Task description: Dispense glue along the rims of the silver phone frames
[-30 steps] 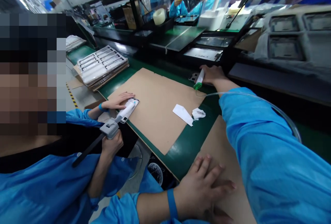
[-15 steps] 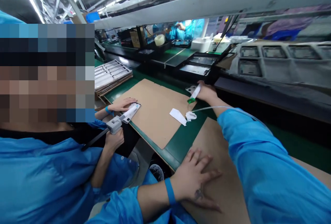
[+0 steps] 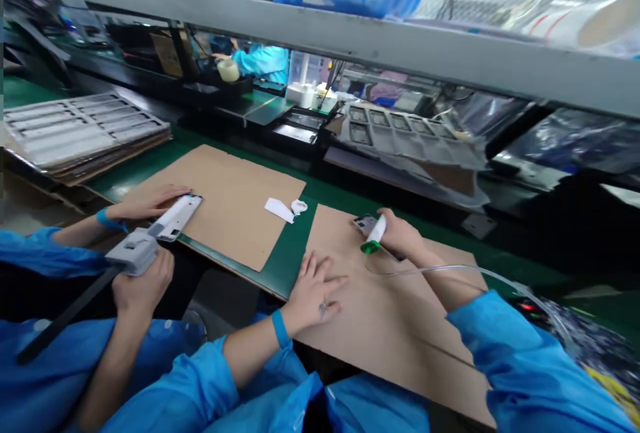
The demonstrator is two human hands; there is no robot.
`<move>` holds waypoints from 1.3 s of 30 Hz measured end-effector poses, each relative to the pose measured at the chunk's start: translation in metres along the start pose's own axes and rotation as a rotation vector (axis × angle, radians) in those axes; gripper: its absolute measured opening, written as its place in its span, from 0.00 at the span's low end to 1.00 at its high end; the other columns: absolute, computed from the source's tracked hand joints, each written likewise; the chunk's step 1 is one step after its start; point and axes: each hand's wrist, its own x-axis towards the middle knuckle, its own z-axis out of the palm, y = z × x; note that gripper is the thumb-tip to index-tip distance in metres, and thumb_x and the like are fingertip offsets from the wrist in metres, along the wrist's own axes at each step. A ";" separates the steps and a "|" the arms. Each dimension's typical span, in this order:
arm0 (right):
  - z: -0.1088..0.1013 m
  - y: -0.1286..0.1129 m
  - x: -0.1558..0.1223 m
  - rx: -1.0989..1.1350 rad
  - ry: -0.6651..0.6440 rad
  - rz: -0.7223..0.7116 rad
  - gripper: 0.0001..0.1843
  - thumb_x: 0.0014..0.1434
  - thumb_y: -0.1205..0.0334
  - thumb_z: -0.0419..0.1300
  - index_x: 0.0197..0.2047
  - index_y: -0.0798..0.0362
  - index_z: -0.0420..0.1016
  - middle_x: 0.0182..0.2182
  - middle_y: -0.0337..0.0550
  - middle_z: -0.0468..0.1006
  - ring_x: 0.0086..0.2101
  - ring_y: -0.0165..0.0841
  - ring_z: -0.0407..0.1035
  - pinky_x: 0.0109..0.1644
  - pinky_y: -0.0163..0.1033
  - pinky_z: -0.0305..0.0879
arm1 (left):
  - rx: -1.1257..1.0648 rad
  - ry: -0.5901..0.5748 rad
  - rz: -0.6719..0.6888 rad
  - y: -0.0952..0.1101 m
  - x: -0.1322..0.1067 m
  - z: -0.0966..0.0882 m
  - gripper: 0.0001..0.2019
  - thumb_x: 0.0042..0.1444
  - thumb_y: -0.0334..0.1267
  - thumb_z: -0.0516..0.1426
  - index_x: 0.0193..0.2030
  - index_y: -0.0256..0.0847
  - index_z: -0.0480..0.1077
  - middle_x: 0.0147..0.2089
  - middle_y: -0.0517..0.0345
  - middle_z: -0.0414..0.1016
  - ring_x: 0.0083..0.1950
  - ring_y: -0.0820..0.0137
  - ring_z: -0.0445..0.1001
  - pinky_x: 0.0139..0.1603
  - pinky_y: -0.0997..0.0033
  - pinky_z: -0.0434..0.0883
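Observation:
My left hand (image 3: 315,294) lies with fingers spread on a brown cardboard sheet (image 3: 370,323), a blue band around the wrist. In my right hand (image 3: 401,233) is a white dispensing syringe (image 3: 379,228) with a green end, pointing down to the left. A clear hose (image 3: 450,268) runs from near it along my forearm. The same hand also has a small flat phone-like housing (image 3: 363,222) behind the syringe, over the sheet's far edge. My fingers partly hide the housing, so I cannot tell whether it touches the cardboard.
At left, a co-worker's hands (image 3: 143,283) work with a grey tool (image 3: 134,251) on a white phone housing (image 3: 181,216). Paper scraps (image 3: 279,209) lie by another cardboard sheet (image 3: 225,186). Stacked trays (image 3: 85,130) stand at left, a moulded tray (image 3: 400,133) behind. An overhead shelf (image 3: 200,10) crosses above.
The view has swung right. My right hand has brought the syringe and housing from beyond the paper scraps to over my cardboard sheet. My left hand stays spread on the sheet.

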 end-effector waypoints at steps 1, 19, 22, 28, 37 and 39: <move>-0.001 0.017 -0.012 0.013 0.008 0.041 0.48 0.63 0.36 0.69 0.76 0.57 0.69 0.54 0.70 0.88 0.54 0.68 0.85 0.52 0.60 0.81 | -0.004 0.001 0.002 0.001 0.001 -0.001 0.35 0.66 0.54 0.69 0.79 0.56 0.75 0.88 0.40 0.59 0.91 0.25 0.45 0.88 0.20 0.46; 0.033 0.093 -0.017 0.532 0.088 -0.136 0.35 0.61 0.38 0.68 0.64 0.48 0.73 0.36 0.49 0.84 0.44 0.58 0.83 0.50 0.59 0.80 | 0.145 -0.298 -0.054 0.021 0.010 -0.044 0.29 0.66 0.56 0.73 0.73 0.65 0.80 0.90 0.54 0.57 0.92 0.37 0.47 0.89 0.25 0.45; 0.054 0.094 -0.017 0.592 0.154 -0.163 0.39 0.69 0.36 0.59 0.73 0.50 0.65 0.40 0.50 0.84 0.45 0.55 0.83 0.49 0.56 0.79 | 0.180 -0.364 -0.083 0.029 0.021 -0.054 0.37 0.62 0.55 0.75 0.77 0.61 0.75 0.89 0.49 0.58 0.91 0.35 0.50 0.88 0.27 0.49; 0.068 0.094 -0.019 0.563 0.094 -0.345 0.39 0.69 0.41 0.66 0.77 0.47 0.68 0.56 0.55 0.88 0.55 0.55 0.83 0.61 0.55 0.78 | 0.267 -0.460 -0.190 0.037 0.079 -0.054 0.75 0.30 0.59 0.84 0.87 0.51 0.60 0.82 0.34 0.66 0.78 0.31 0.66 0.81 0.33 0.64; 0.062 0.085 -0.024 0.496 0.078 -0.468 0.40 0.71 0.41 0.67 0.77 0.52 0.70 0.69 0.63 0.81 0.65 0.63 0.79 0.69 0.62 0.76 | 0.346 -0.522 -0.429 0.039 0.150 -0.025 0.64 0.40 0.55 0.85 0.83 0.46 0.66 0.72 0.33 0.77 0.72 0.32 0.75 0.73 0.27 0.74; 0.063 0.084 -0.024 0.497 0.075 -0.485 0.40 0.71 0.41 0.66 0.77 0.53 0.70 0.68 0.63 0.82 0.65 0.62 0.80 0.69 0.63 0.76 | 0.308 -0.495 -0.428 0.039 0.163 -0.025 0.38 0.65 0.53 0.74 0.76 0.42 0.72 0.70 0.40 0.79 0.67 0.47 0.81 0.69 0.37 0.80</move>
